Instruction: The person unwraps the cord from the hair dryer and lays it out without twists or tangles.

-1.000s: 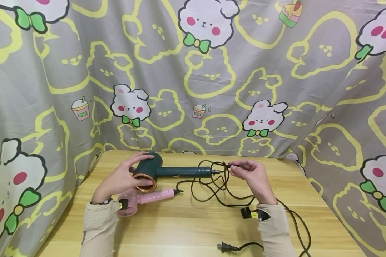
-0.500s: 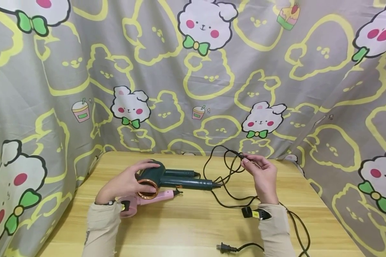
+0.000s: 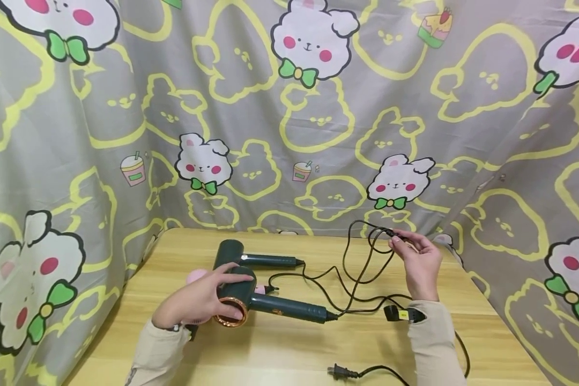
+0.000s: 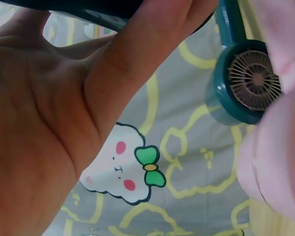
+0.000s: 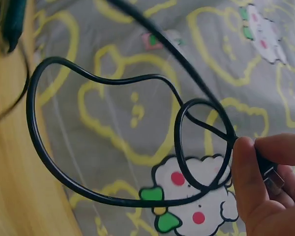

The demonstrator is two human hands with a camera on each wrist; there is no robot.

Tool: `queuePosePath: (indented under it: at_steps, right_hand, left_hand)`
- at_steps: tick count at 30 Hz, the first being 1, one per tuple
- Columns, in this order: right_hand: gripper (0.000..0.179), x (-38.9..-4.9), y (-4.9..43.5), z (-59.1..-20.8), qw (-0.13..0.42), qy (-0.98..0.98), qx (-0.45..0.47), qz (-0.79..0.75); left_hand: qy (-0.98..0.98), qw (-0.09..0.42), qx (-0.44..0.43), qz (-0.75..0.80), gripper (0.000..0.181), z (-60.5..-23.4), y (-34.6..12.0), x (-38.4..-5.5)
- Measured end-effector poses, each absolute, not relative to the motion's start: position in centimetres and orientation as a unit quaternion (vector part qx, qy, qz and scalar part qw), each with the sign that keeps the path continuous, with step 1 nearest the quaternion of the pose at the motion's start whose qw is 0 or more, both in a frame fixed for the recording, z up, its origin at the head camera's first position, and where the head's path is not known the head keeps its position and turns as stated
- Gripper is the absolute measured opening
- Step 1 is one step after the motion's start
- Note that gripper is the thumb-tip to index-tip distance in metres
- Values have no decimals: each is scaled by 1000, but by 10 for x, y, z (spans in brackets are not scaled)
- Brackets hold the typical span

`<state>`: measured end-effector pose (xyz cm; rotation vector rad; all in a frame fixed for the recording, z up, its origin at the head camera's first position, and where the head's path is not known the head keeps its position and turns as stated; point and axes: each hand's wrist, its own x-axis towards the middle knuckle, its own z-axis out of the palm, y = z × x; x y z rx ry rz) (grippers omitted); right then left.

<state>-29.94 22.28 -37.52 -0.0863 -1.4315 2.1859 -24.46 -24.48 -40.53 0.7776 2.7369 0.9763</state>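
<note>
My left hand (image 3: 198, 300) grips the head of a dark green hair dryer (image 3: 289, 311) with a copper rim, its handle pointing right. My right hand (image 3: 422, 265) pinches a black plug (image 5: 273, 179) with its cord (image 5: 103, 196), which hangs in loops at the right. Behind the held dryer, a second green hair dryer (image 3: 270, 260) lies on the table; the left wrist view shows its round grille (image 4: 255, 81). A pink hair dryer (image 4: 280, 162) is mostly hidden behind my left hand in the head view.
Another black plug (image 3: 342, 371) lies near the front of the wooden table (image 3: 270, 359), its cord running under the right forearm. More black cord (image 3: 313, 277) winds across the middle. A patterned curtain (image 3: 251, 118) encloses the back and sides.
The held green dryer has moved right and toward the front, uncovering the second green dryer behind it. My right hand has moved right, drawing the cord into hanging loops.
</note>
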Motion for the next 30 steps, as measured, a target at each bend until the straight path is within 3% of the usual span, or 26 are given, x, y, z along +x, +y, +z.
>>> queuePosePath:
  at_steps: [14, 23, 30]
  right_hand:
    - [27, -324, 291, -360, 272, -773, -51, 571]
    - [21, -342, 326, -360, 285, -866, -27, 410]
    - [21, -347, 356, -361, 257, -892, 18, 373]
  left_hand:
    - [919, 38, 277, 278, 72, -414, -267, -182]
    - [932, 108, 195, 286, 76, -428, -289, -155]
    - [922, 124, 218, 294, 72, -450, -316, -151]
